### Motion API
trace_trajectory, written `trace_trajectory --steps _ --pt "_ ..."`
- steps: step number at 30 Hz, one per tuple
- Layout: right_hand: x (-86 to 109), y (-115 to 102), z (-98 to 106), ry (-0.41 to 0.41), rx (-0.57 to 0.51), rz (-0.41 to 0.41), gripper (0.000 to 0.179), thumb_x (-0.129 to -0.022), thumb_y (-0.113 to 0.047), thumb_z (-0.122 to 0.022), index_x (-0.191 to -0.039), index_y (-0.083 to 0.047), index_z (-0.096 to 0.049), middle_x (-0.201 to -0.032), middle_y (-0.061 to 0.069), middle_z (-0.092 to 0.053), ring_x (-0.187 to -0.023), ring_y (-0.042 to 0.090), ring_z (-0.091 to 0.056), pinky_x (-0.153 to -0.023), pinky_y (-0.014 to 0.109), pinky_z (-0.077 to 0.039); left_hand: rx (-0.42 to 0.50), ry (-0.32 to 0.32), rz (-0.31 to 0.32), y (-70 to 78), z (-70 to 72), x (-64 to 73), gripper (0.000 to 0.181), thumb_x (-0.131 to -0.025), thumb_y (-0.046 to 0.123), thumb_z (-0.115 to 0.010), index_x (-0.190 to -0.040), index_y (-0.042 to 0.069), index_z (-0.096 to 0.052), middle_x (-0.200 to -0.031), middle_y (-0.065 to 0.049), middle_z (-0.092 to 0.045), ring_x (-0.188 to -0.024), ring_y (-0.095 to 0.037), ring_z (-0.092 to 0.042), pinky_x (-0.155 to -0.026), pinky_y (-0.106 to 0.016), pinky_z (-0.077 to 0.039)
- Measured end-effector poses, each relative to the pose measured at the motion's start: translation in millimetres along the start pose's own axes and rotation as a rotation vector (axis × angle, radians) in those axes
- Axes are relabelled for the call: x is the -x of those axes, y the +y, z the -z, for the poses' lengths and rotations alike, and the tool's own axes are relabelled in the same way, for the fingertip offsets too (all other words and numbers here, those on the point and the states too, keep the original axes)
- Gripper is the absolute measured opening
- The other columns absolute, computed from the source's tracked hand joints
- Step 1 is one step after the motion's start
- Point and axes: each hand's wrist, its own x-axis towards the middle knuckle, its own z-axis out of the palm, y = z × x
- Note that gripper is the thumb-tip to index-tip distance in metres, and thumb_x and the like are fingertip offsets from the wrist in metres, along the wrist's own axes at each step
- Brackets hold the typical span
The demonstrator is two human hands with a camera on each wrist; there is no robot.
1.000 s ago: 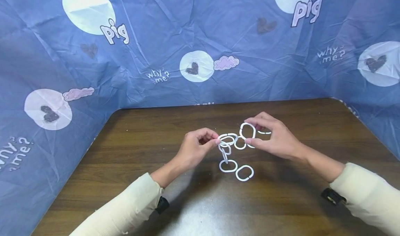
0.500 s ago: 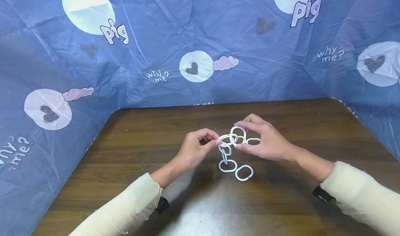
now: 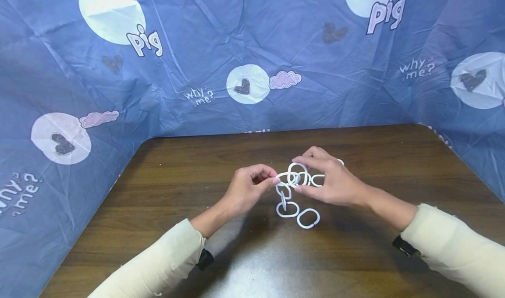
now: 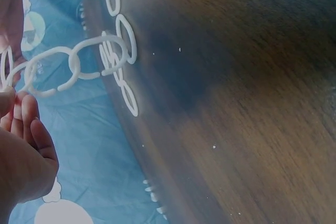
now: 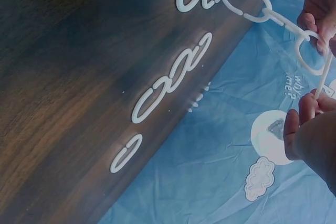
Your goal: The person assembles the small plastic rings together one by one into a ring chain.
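My left hand (image 3: pixel 250 186) pinches a white oval split link (image 3: pixel 281 174) between thumb and fingertips. From it a chain of joined white links (image 4: pixel 71 59) hangs down to the table, where its last links (image 3: pixel 278 210) lie flat. My right hand (image 3: pixel 339 182) pinches a separate-looking white split link (image 3: pixel 298 164) by its edge, held upright against the left one. The two links cross in the head view; whether they are hooked together, I cannot tell. In the right wrist view, the right fingers (image 5: pixel 308 106) hold their link, seen nearly edge-on.
More white links (image 5: pixel 149 103) lie in a row on the brown wooden table (image 3: pixel 177 179), behind and below the right hand. One further link (image 5: pixel 126 153) lies apart from them. A blue printed cloth (image 3: pixel 221 35) stands along the table's back and sides.
My right hand has moved left and slightly down, bringing its link from beside the left hand's link to overlap it. The left hand and hanging chain have stayed nearly still.
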Motion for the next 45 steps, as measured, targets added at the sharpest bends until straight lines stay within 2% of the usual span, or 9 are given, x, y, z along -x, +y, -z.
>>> trace_trajectory --steps 8,18,23,29,38,45 --pt "-0.2 1.7 -3.3 0.015 0.021 0.035 0.052 -0.072 -0.017 -0.083 -0.119 -0.005 -0.065 -0.098 -0.003 -0.055 -0.092 0.015 -0.052 -0.074 0.027 -0.044 0.006 -0.01 -0.009 -1.6 0.1 1.0 0.008 -0.087 0.01 -0.071 -0.089 0.003 -0.069 -0.073 -0.01 -0.065 -0.061 -0.007 -0.052 -0.054 -0.02 -0.041" --pt "-2.2 0.5 -4.5 0.022 0.132 0.067 0.052 -0.072 -0.022 -0.082 -0.118 -0.004 -0.065 -0.1 -0.001 -0.055 -0.097 0.016 -0.049 -0.081 0.034 -0.041 0.009 -0.02 -0.039 -3.9 0.5 1.3 0.005 -0.087 0.008 -0.071 -0.088 0.005 -0.069 -0.073 -0.011 -0.065 -0.061 -0.008 -0.052 -0.053 -0.021 -0.043" --pt "-3.0 -0.3 -5.6 0.017 0.199 0.083 0.056 -0.071 -0.024 -0.082 -0.119 -0.003 -0.063 -0.101 0.001 -0.055 -0.098 0.017 -0.049 -0.084 0.037 -0.04 0.003 -0.025 -0.029 -3.9 1.3 1.5 0.005 -0.086 0.009 -0.072 -0.088 0.004 -0.069 -0.072 -0.009 -0.065 -0.06 -0.007 -0.052 -0.053 -0.02 -0.042" --pt "-5.0 -0.4 -7.3 0.04 0.264 0.14 0.059 -0.07 -0.026 -0.081 -0.12 -0.001 -0.062 -0.103 0.004 -0.055 -0.096 0.019 -0.048 -0.086 0.038 -0.039 0.002 -0.03 -0.014 -3.2 2.0 1.5 0.007 -0.086 0.01 -0.072 -0.088 0.004 -0.07 -0.07 -0.003 -0.064 -0.06 -0.007 -0.052 -0.053 -0.02 -0.042" --pt "-5.6 3.0 -9.8 0.061 0.333 0.229 0.06 -0.07 -0.025 -0.079 -0.12 0.002 -0.06 -0.101 0.007 -0.053 -0.092 0.021 -0.047 -0.08 0.037 -0.038 -0.003 -0.052 0.012 -4.3 2.5 1.6 0.007 -0.086 0.009 -0.072 -0.088 0.003 -0.07 -0.069 -0.007 -0.063 -0.06 -0.006 -0.052 -0.052 -0.02 -0.042" --pt "-7.0 1.7 -9.1 0.023 0.38 0.291 0.058 -0.073 -0.026 -0.077 -0.12 0.002 -0.059 -0.101 0.009 -0.053 -0.094 0.024 -0.048 -0.078 0.038 -0.038 -0.015 -0.07 0.035 -5.5 3.7 1.9 0.004 -0.086 0.008 -0.072 -0.088 0.004 -0.071 -0.071 -0.011 -0.065 -0.06 -0.006 -0.053 -0.053 -0.019 -0.043"
